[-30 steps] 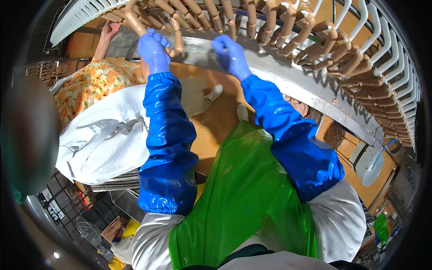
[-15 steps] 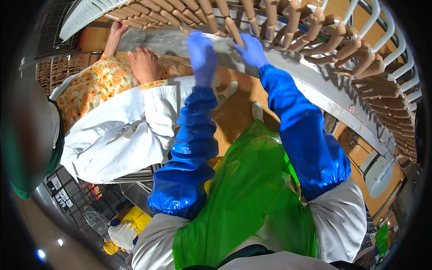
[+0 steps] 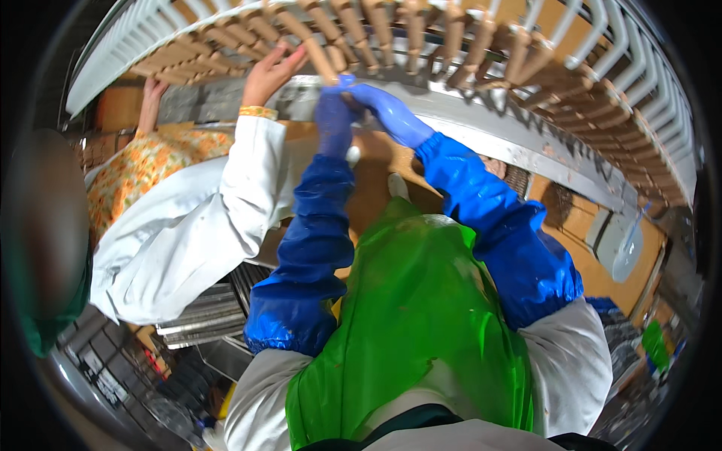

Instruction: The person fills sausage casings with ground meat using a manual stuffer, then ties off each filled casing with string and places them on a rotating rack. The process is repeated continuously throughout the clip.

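Tan sausages (image 3: 376, 30) hang in rows from white rods (image 3: 602, 45) across the top of the view. One sausage (image 3: 320, 60) slants down to where my gloved hands meet. Around its lower end, my left hand (image 3: 335, 120) is closed in a blue-purple glove. My right hand (image 3: 392, 116), gloved alike, comes in from the right with its fingertips pinched at the same end. Exactly how the fingertips grip is partly hidden.
A co-worker in a white coat (image 3: 180, 248) stands at my left, one bare hand (image 3: 272, 74) touching the hanging sausages. A metal ledge (image 3: 526, 146) runs beneath the rows. Stacked metal trays (image 3: 203, 319) stand behind the co-worker.
My hands, apart before, have come together at one sausage's end, the right hand moving left. The co-worker's nearer hand has risen to the sausages. The whole view has shifted.
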The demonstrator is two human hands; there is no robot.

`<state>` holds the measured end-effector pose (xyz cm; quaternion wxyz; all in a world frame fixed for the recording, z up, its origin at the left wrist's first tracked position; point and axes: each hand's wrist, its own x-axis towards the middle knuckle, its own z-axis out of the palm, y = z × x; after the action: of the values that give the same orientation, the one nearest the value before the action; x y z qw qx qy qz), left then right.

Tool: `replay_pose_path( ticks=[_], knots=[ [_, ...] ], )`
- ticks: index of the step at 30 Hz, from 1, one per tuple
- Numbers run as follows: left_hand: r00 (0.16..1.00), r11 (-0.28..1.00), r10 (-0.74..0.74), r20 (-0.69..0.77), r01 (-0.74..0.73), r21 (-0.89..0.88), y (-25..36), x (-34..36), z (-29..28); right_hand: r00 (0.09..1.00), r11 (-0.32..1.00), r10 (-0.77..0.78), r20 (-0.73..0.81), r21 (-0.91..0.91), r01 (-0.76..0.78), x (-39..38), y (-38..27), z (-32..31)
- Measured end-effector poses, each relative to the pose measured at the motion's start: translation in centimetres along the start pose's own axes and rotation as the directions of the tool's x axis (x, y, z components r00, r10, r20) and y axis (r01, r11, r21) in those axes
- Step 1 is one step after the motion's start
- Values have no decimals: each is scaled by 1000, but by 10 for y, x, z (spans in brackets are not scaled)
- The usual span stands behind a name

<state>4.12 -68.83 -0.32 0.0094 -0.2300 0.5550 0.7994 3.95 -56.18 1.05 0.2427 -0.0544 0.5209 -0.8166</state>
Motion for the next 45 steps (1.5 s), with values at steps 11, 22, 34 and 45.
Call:
replay_pose_path(
  ticks=[11, 22, 34, 45],
  knots=[
    [854, 587, 414, 315, -515, 624, 58, -5, 3, 763, -143, -429, 483, -871, 471, 1, -54, -4],
    [929, 756, 271, 252, -43, -653, 54, -6, 24, 891, 773, -420, -170, -581, 253, -19, -32, -43],
    [862, 745, 365, 351, -44, -666, 44, -2, 21, 982, 837, 116, 149, -547, -15, -32, -54, -66],
    [934, 832, 276, 227, -114, -543, 63, 17, -7, 732, 598, -672, 108, -502, 624, -18, -23, -43]
  ],
)
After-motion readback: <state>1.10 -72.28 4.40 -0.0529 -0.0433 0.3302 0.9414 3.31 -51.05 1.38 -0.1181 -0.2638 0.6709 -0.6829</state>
